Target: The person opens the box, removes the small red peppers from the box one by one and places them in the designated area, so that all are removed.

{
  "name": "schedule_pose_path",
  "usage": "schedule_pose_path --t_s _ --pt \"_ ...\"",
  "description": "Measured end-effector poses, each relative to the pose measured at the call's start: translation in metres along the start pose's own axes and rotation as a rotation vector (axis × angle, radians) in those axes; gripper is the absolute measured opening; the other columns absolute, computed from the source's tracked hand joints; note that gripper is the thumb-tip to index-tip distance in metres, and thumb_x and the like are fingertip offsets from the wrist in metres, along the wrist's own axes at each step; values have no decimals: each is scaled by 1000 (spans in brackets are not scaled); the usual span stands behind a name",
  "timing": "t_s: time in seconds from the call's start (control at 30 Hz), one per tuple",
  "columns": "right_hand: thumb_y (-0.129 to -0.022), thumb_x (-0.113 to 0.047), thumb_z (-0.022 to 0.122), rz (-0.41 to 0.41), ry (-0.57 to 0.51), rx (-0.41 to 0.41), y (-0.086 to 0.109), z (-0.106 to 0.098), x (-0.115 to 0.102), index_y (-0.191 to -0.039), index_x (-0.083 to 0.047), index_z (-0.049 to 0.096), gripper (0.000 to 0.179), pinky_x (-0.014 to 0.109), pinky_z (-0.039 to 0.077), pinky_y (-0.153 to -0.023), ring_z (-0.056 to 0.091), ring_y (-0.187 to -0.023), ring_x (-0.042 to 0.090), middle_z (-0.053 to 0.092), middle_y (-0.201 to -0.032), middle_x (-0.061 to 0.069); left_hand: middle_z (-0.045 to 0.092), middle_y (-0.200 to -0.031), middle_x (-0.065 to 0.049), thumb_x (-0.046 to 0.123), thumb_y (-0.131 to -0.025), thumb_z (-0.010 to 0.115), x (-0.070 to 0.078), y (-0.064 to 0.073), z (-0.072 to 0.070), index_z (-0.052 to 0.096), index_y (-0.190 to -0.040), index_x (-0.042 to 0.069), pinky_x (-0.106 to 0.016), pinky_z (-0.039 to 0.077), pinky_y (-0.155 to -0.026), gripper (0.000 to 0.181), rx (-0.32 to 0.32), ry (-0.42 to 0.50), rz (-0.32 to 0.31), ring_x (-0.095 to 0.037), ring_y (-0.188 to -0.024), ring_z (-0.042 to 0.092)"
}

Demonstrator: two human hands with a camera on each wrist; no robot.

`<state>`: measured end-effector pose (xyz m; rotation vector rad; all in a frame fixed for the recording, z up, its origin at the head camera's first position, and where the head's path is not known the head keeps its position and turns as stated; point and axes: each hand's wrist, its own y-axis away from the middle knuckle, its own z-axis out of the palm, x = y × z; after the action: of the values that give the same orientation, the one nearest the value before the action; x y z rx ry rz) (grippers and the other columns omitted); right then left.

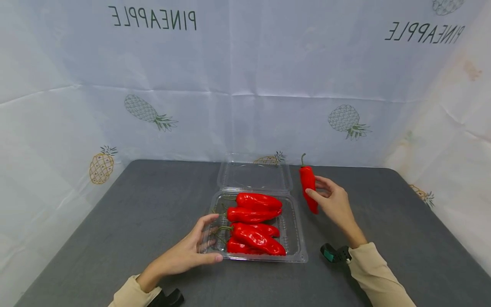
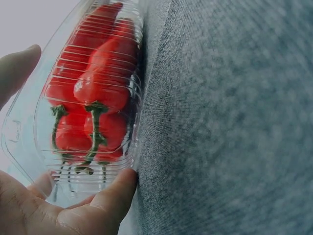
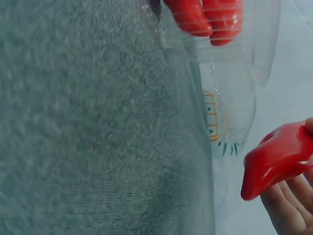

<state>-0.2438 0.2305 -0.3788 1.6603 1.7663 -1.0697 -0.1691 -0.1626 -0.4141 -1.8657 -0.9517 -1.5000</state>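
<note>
My right hand (image 1: 335, 205) pinches a red pepper (image 1: 308, 183) between thumb and fingers, just right of the clear plastic container (image 1: 297, 232). That pepper stands nearly upright in the head view, green stem at the top. In the right wrist view its tip (image 3: 252, 183) points down and left, with fingers (image 3: 281, 208) behind it. Several red peppers (image 1: 255, 236) lie across the container, stems to the left. My left hand (image 1: 188, 251) rests at the container's front left corner, fingers spread and loosely bent. One of its fingers (image 2: 120, 193) touches the container's ribbed wall in the left wrist view.
The container's clear lid (image 1: 255, 177) is hinged back, toward the rear edge of the grey table (image 1: 165, 200). Behind it hangs a white cloth (image 1: 238, 72) printed with pineapples. A dark strap with a small device (image 1: 334, 253) sits by my right sleeve.
</note>
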Motion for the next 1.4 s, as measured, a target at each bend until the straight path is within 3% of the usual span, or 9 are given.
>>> schedule_pose_path --t_s 0.2,0.67,1.4 --pt "-95 -34 66 36 49 17 -11 2 7 -144 -2 47 61 51 60 -85 69 -105 41 63 -129 26 3 -162 -21 13 -92 70 -1 0 0 6 -154 6 -42 36 -116 89 -4 -7 8 -49 -150 14" --pt "-94 -28 68 12 172 3 -38 8 22 -140 5 49 60 49 62 -78 70 -98 41 64 -124 31 4 -162 -20 12 -93 69 0 0 0 6 -154 7 -42 37 -116 87 -8 -1 -3 -49 -150 15" --pt "-93 -30 67 50 322 -20 -64 12 32 -138 8 48 62 52 60 -83 65 -104 44 63 -124 32 4 -162 -20 13 -93 69 1 0 0 7 -154 7 -40 37 -116 87 -4 1 -6 -49 -150 14"
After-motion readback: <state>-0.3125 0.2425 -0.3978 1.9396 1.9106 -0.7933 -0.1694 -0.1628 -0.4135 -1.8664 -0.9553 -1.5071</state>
